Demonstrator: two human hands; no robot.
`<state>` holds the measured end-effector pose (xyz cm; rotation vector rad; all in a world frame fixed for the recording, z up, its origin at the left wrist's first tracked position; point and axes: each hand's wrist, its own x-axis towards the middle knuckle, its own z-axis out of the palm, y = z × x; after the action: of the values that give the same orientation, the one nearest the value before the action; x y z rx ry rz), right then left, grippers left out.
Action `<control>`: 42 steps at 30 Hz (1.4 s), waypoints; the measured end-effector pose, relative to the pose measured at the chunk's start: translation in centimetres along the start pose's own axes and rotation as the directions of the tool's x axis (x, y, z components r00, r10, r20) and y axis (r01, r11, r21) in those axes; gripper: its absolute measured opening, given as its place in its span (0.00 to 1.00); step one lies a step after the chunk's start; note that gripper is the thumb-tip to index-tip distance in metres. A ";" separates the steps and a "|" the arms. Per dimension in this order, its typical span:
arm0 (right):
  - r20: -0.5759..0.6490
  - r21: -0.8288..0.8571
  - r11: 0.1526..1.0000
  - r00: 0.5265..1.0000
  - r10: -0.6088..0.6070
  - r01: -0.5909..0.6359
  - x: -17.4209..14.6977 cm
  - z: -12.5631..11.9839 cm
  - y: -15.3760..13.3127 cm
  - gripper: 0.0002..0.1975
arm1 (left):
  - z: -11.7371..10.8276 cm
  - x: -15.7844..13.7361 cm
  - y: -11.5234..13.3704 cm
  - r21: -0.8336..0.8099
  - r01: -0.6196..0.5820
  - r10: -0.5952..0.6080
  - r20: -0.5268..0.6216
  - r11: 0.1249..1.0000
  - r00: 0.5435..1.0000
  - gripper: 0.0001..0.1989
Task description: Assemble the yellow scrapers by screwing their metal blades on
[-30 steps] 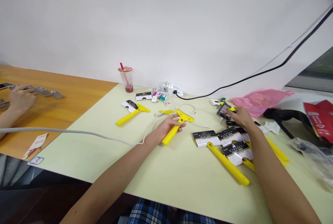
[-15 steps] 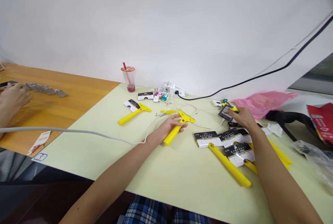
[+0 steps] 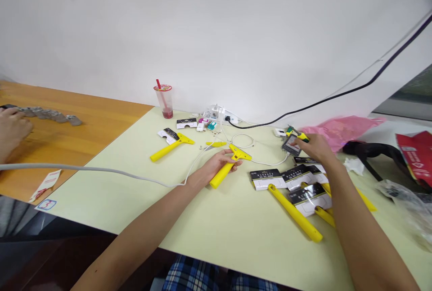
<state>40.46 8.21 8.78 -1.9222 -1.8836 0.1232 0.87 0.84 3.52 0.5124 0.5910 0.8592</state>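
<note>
My left hand (image 3: 221, 165) is closed around a yellow scraper (image 3: 222, 175), its wide head pointing away from me above the table. To the right, my right hand (image 3: 315, 146) is closed on a yellow-and-green-handled screwdriver (image 3: 303, 137). Its fingers are just over a small dark device with a screen (image 3: 290, 145), and I cannot tell whether they touch it. Another yellow scraper (image 3: 172, 146) lies to the left, beside a black-and-white card (image 3: 168, 135). Several more yellow scrapers (image 3: 295, 213) with black-and-white cards (image 3: 267, 179) lie under and beside my right forearm.
A cup with a red straw (image 3: 164, 102) stands near the wall. White cables and a power strip (image 3: 216, 113) run along the back. A pink bag (image 3: 340, 131), black straps (image 3: 367, 151) and clear plastic (image 3: 405, 205) are at right. Another person's hand (image 3: 15, 124) is at far left.
The view has shifted slightly. My left hand still holds the scraper in nearly the same place. The right hand's screwdriver has lifted or turned a little near the dark device.
</note>
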 end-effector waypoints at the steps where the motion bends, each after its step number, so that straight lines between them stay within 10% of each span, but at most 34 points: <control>1: 0.001 0.005 1.000 1.000 0.003 -0.003 0.0 -0.3 -0.4 0.16 | 0.0 0.0 0.0 0.001 -0.001 0.001 0.003 1.000 1.000 0.33; 19: 0.228 0.173 0.957 0.935 -0.270 0.234 -2.9 -5.8 -10.1 0.29 | -0.5 0.4 -0.3 0.047 0.008 -0.008 0.000 0.999 1.000 0.26; 42: 0.283 0.367 0.902 0.897 -0.340 0.226 -4.6 -3.9 -14.4 0.26 | 0.0 0.3 -0.3 0.020 0.009 -0.009 -0.008 1.000 1.000 0.24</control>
<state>28.20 2.36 16.46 -1.4493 -2.1824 0.6721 1.15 0.90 3.25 0.5249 0.6088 0.8478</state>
